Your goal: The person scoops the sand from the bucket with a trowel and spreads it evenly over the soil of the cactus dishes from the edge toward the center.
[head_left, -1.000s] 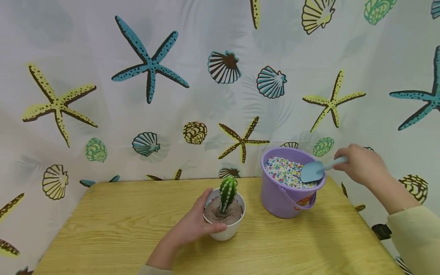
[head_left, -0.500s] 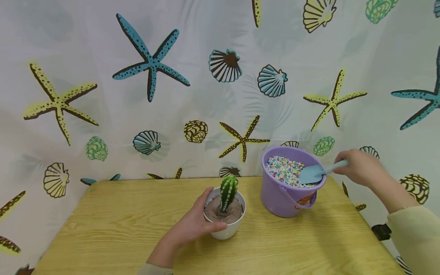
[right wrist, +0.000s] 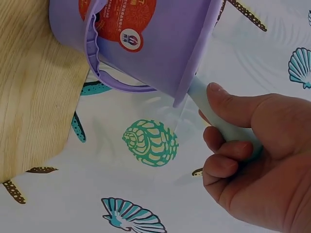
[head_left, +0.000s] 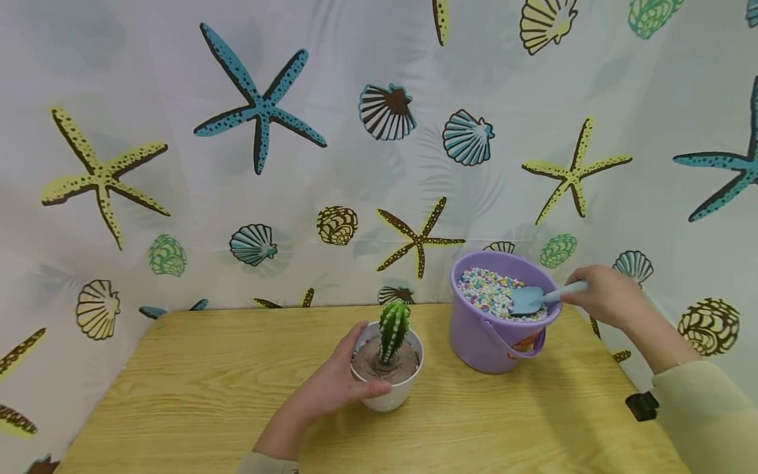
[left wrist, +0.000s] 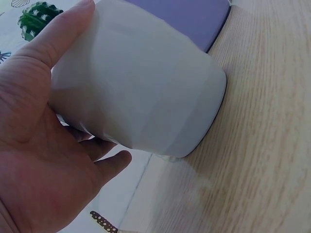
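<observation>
My left hand (head_left: 331, 385) grips a white pot (left wrist: 146, 73) from its left side, thumb along the near rim. A small green cactus (head_left: 393, 332) stands upright in the pot's brown soil. To the right, a purple bucket (head_left: 480, 339) is filled with small multicoloured beads (head_left: 488, 289). My right hand (head_left: 606, 296) holds a light-blue shovel by its handle (right wrist: 218, 116), fingers curled round it. The shovel's blade (head_left: 526, 300) lies over the beads, its tip among them, inside the bucket's right side. In the right wrist view the bucket wall hides the blade.
The pot and bucket stand on a wooden table (head_left: 225, 382). A white curtain (head_left: 331, 158) printed with starfish and shells hangs close behind and along the sides. The bucket's handle (right wrist: 121, 86) hangs down its front. A small black object (head_left: 642, 406) sits at the table's right edge.
My right hand has moved left and slightly down, bringing the shovel blade further into the bucket and its tip into the beads. The left hand and the pot have stayed in place.
</observation>
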The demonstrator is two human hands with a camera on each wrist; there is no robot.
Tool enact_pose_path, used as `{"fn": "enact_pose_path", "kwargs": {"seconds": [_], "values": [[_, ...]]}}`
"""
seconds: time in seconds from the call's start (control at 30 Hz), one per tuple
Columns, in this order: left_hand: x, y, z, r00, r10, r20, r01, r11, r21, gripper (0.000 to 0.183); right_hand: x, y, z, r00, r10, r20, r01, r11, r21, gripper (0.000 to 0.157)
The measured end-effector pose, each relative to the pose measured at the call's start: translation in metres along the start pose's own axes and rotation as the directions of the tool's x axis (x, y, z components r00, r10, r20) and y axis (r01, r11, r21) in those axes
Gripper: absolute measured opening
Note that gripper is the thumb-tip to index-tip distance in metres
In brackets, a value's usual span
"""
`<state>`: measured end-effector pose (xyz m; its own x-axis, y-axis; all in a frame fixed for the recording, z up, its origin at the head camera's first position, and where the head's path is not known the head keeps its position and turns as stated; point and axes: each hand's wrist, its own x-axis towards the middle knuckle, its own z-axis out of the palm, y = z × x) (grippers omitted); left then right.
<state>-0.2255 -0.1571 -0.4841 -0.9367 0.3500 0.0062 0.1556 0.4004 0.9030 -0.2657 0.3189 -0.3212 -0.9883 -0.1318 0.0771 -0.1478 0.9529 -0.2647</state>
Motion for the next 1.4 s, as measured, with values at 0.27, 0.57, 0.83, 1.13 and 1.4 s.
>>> {"fn": "enact_pose_path", "kwargs": {"seconds": [0.27, 0.57, 0.83, 1.13, 1.4], "values": [[-0.002, 0.004, -0.002, 1.000, -0.006, -0.001, 0.006, 1.000, 0.017, 0.126, 0.001, -0.003, 0.005, 0.999, -0.018, -0.034, 0.018, 1.000, 0.008, 0.035], [0.000, 0.003, -0.001, 1.000, 0.001, -0.016, -0.001, 1.000, 0.026, 0.126, 0.000, -0.004, 0.020, 0.999, 0.012, -0.050, -0.005, 0.992, 0.126, 0.036], [0.000, 0.003, 0.001, 1.000, 0.013, -0.017, -0.012, 0.999, 0.040, 0.126, -0.003, -0.002, 0.032, 0.992, 0.011, -0.122, 0.004, 0.992, 0.125, 0.031], [0.001, 0.005, 0.000, 1.000, -0.004, 0.000, 0.004, 1.000, 0.020, 0.126, -0.003, 0.000, 0.036, 0.988, 0.004, -0.152, 0.016, 0.992, 0.127, 0.030], [0.002, 0.004, 0.003, 1.000, -0.008, -0.003, 0.008, 1.000, 0.025, 0.125, -0.006, 0.000, 0.038, 0.988, 0.020, -0.150, 0.004, 0.988, 0.157, 0.032]]}}
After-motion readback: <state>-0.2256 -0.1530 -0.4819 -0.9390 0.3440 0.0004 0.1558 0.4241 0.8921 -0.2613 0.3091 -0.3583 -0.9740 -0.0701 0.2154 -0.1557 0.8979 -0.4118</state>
